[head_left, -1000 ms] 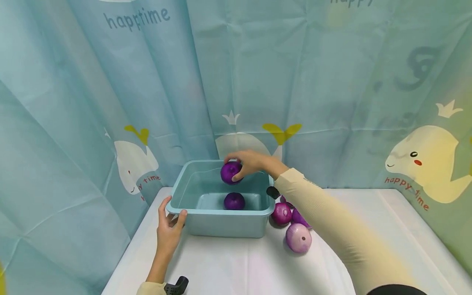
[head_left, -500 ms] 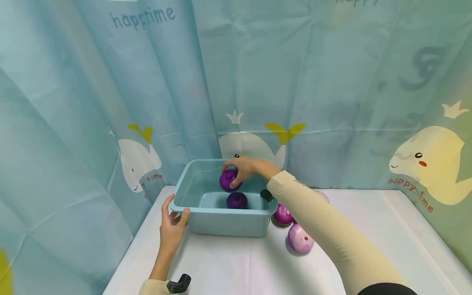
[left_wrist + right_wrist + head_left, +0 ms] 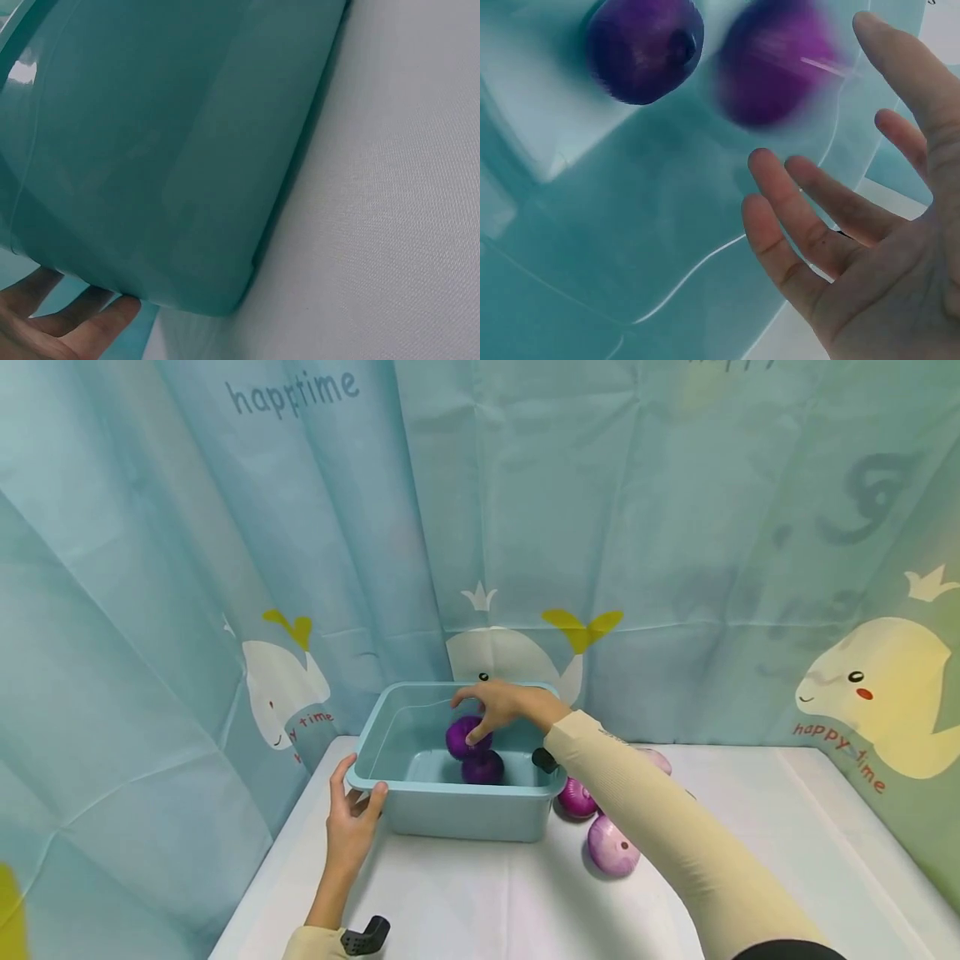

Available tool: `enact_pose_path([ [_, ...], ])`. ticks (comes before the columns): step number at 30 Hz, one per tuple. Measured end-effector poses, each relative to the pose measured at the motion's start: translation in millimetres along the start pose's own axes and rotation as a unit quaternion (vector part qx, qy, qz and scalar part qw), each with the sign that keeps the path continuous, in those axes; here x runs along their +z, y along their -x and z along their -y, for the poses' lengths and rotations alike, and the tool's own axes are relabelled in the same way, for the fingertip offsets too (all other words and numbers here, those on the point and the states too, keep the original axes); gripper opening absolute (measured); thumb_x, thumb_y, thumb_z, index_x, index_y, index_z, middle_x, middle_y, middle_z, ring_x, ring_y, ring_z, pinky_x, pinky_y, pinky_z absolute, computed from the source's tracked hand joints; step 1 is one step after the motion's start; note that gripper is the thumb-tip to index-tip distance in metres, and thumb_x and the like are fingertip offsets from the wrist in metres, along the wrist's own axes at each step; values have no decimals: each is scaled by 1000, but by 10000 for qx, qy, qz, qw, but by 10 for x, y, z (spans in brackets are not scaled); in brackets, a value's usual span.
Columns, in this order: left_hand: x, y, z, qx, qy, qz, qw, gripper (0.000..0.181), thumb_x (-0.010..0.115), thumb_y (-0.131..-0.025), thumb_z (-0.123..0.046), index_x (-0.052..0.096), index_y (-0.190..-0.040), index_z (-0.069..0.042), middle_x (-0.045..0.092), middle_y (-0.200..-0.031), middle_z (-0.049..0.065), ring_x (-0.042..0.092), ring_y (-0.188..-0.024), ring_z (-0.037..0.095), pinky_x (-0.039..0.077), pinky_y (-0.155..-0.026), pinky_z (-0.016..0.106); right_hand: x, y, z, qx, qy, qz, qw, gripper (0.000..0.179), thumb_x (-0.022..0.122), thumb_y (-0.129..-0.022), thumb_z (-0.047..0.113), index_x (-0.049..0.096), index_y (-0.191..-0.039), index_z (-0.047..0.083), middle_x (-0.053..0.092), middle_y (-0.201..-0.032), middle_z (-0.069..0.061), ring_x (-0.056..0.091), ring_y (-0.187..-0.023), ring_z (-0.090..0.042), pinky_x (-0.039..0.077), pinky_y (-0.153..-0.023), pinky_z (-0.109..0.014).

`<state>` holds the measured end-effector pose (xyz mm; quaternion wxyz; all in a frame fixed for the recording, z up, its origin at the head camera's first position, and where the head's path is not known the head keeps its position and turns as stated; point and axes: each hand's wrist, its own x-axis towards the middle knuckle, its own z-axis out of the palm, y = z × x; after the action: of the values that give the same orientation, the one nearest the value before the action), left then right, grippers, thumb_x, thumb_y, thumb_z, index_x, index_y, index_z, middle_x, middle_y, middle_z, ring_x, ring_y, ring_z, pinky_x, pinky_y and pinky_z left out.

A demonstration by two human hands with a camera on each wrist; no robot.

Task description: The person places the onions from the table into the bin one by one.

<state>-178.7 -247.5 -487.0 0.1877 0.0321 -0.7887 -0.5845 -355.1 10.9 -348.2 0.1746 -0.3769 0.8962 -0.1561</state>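
A light blue plastic tub (image 3: pixel 465 815) stands on the white table. At its near left corner my left hand (image 3: pixel 350 837) holds it, thumb at the front rim and fingers along the left side; the left wrist view has those fingers (image 3: pixel 97 326) against the outer wall. Inside the tub, a purple onion (image 3: pixel 483 769) lies on the bottom. A second purple onion (image 3: pixel 461 739), blurred in the right wrist view, is just above and behind it. Over the tub, my right hand (image 3: pixel 504 705) has its fingers spread, apart from this onion in the right wrist view.
To the right of the tub lie more onions: a magenta one (image 3: pixel 576 799), a pale pink-purple one (image 3: pixel 613 846) in front, and another pale one (image 3: pixel 657 760) partly behind the right sleeve (image 3: pixel 660 810). A blue curtain (image 3: pixel 675 527) with whale prints hangs behind the table.
My right hand lowered the onion into the tub, then its fingers opened and let go. The onion has dropped closer to the other one. My left hand stays at the tub's corner.
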Motion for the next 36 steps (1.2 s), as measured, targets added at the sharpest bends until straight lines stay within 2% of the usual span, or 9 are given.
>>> enact_pose_path([
  [4,7,-8,4,15,-12,-27,10000,70,63,-103,-23,23,-161,-28,37,-159,23,56,-127,48,49,-81,15,-19,20,-13,24,-107,66,9999,77,83,-89,35,45,-154,22,46,-155,-14,51,-136,-34,42,-109,-50],
  [8,11,-13,13,33,-35,-51,10000,69,64,-103,-22,24,-160,-27,37,-158,24,56,-126,49,50,-80,16,-51,67,-34,-63,-129,52,9999,76,83,-89,34,45,-154,24,43,-158,-13,51,-138,-32,41,-109,-51],
  [15,14,-27,18,29,-86,-62,9999,70,64,-103,-21,24,-160,-28,39,-157,25,56,-125,51,49,-80,14,-159,298,-147,-319,-194,-187,9991,73,82,-89,34,49,-152,22,55,-148,-15,53,-135,-30,44,-107,-50],
  [18,10,-32,7,-14,-32,-66,10000,70,64,-103,-21,24,-160,-28,41,-156,26,56,-125,51,49,-80,13,-184,460,-240,-520,-203,-386,9977,71,82,-89,34,50,-151,20,58,-144,-14,58,-128,-28,47,-103,-47],
  [22,9,-22,-6,-72,48,-40,10000,70,64,-103,-21,24,-160,-28,41,-155,27,56,-125,51,49,-80,13,-173,729,-386,-787,-463,-691,9934,67,82,-90,32,53,-149,18,61,-138,-15,70,-103,-24,55,-90,-39],
  [25,10,-18,-14,-72,58,-23,10000,70,63,-103,-21,23,-160,-27,39,-156,26,56,-126,51,49,-80,14,-154,963,-486,-872,-630,-1003,9891,65,82,-90,31,54,-148,19,63,-134,-14,72,-88,-18,56,-83,-37],
  [31,5,-14,-26,-51,76,-15,10000,70,63,-103,-20,23,-160,-27,41,-155,26,56,-125,50,49,-80,13,-78,1428,-703,-853,-604,-1697,9799,67,84,-87,30,55,-147,20,66,-131,-9,70,-85,-13,56,-81,-40],
  [36,9,-21,-19,-82,108,-18,9999,70,63,-103,-19,23,-160,-27,42,-154,27,56,-125,50,49,-80,13,31,1731,-957,-770,-505,-2018,9751,65,85,-86,30,58,-144,19,68,-127,-7,68,-83,-11,56,-75,-35],
])
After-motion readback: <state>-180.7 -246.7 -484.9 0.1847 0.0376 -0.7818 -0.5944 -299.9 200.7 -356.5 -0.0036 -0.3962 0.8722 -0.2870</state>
